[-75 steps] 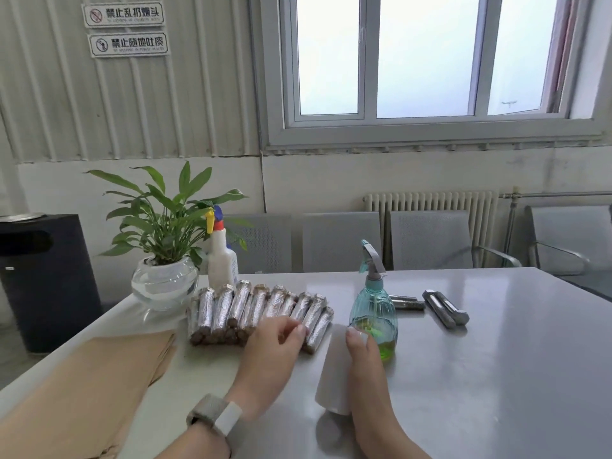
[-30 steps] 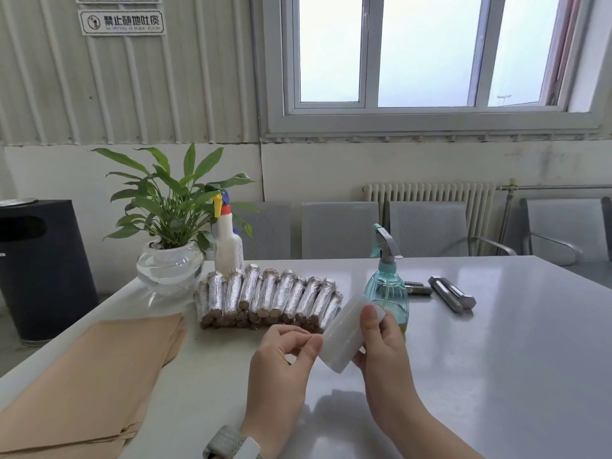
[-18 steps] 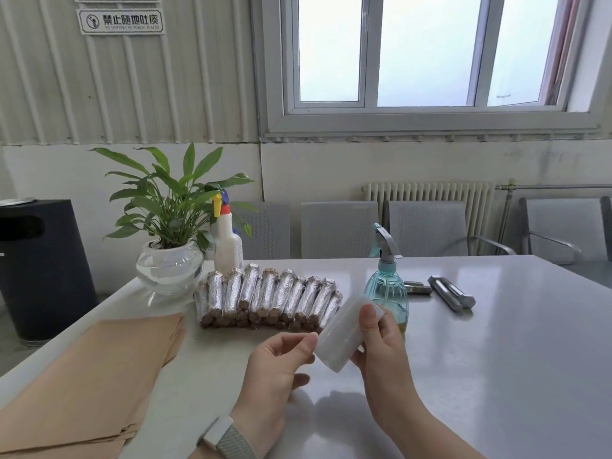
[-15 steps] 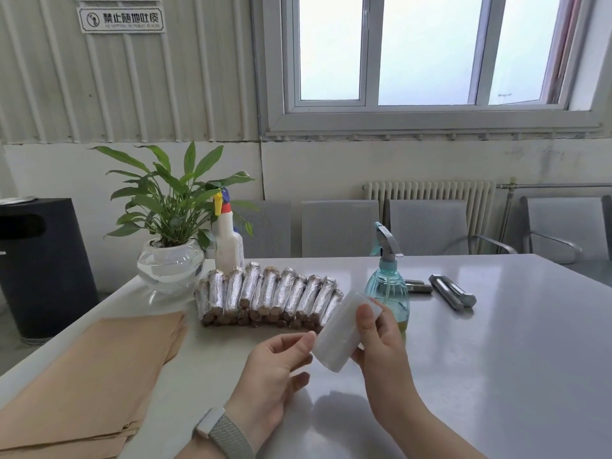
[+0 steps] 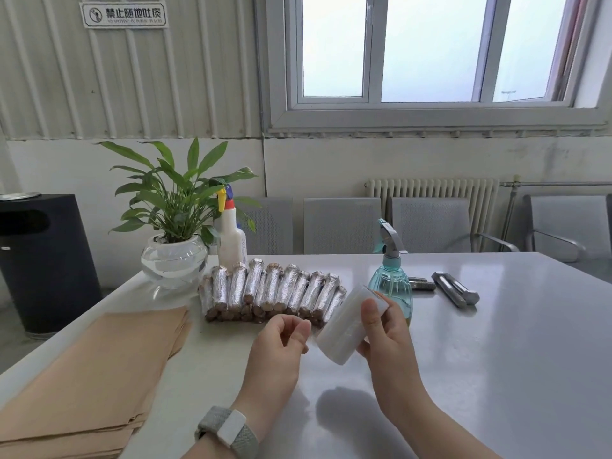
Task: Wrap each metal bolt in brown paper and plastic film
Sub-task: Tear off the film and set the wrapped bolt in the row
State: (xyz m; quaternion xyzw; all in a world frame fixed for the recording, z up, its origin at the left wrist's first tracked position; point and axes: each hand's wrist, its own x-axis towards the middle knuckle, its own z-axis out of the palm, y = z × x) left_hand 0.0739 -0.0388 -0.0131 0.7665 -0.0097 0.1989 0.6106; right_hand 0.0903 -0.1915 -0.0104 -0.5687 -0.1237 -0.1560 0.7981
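Head view shows your two hands held up over the gray table. Your right hand grips the roll of plastic film — your thumb lies across its front and your other fingers curl round the back. The roll is tilted, with its far end higher than its near end, and it is off the table.

Your left hand is just left of the roll. Its thumb and first finger are bent close together near the roll's low end, but you cannot tell if they pinch any film. A gray watch sits on that wrist.

Behind your hands lies a row of wrapped bolts, shiny and side by side. A stack of brown paper lies on the near left of the table. Bare metal bolts lie far right, near a teal spray bottle. A white spray bottle and a plant in a glass bowl stand at the far left — close beside each other.
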